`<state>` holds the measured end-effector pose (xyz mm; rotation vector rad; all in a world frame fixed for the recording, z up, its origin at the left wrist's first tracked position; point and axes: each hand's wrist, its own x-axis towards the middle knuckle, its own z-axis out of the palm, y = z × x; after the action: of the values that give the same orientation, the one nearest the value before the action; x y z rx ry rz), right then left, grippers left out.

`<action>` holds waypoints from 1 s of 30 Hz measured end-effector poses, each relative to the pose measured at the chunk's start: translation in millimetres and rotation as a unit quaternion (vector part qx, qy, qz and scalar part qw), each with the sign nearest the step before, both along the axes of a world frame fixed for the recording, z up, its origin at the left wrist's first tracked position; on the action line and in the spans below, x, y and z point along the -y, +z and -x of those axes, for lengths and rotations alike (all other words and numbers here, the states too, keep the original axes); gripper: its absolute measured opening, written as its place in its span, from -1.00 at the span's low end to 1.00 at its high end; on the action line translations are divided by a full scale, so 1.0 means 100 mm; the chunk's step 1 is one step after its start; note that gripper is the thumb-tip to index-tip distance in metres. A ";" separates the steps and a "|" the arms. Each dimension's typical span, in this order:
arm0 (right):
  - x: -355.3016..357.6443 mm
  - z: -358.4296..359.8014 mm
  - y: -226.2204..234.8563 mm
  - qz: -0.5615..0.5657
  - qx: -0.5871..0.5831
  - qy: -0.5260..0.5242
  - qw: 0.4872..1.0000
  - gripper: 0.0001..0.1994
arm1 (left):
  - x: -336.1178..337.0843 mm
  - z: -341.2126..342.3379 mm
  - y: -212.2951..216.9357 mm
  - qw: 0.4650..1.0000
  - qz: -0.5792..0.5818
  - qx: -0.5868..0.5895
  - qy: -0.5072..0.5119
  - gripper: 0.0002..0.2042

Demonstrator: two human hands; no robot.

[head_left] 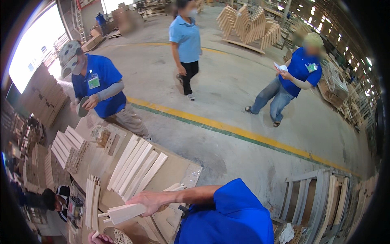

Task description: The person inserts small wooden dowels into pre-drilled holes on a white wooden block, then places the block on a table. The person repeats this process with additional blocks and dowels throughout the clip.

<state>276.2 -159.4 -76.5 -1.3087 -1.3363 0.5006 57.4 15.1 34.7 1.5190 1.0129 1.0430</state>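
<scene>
My right hand comes in from the right under a blue sleeve, its fingers closed around a pale wooden slat. Two thin dowels stick out of the slat's left end. Down at the lower edge, my left hand pinches a small wooden dowel; part of this hand is cut off by the picture's rim. Beside it, a round container holds many loose dowels. A row of slats lies on the workbench beyond my right hand, and narrower curved strips lie left of it.
Across the bench a person in blue holds a flat grey piece. Two more people, one in light blue and one with papers, stand on the floor. Stacked slats sit at the bench's left; wooden frames stand at right.
</scene>
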 end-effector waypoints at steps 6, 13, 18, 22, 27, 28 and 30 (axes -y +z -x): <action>-0.10 0.05 0.04 0.059 0.007 0.046 0.997 -0.45 | 0.08 0.20 0.06 0.998 -0.055 -0.024 0.021 -0.80; -0.23 -0.08 -0.28 0.067 0.082 0.001 0.994 -0.28 | 0.26 -0.19 0.04 0.994 0.056 0.091 0.015 -0.80; -0.31 0.02 -0.03 0.077 0.032 0.034 0.996 -0.29 | 0.42 0.00 0.19 0.998 -0.046 -0.018 -0.038 -0.86; -0.42 0.04 -0.02 0.104 0.056 0.070 0.991 -0.24 | 0.41 0.03 0.18 0.983 -0.160 -0.084 -0.028 -0.87; -0.45 0.02 0.03 0.094 0.073 0.070 0.990 -0.22 | 0.32 -0.05 0.18 0.978 -0.157 -0.120 -0.061 -0.85; -0.43 0.01 0.04 0.092 0.076 0.066 0.991 -0.22 | 0.32 -0.05 0.17 0.978 -0.150 -0.126 -0.074 -0.85; -0.41 0.01 0.07 0.113 0.077 0.058 0.989 -0.22 | 0.29 -0.06 0.17 0.973 -0.161 -0.137 -0.095 -0.86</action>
<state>275.0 -118.9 -69.9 -1.4839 -1.5240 0.6579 63.4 -14.0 52.1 2.0278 0.8902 0.9068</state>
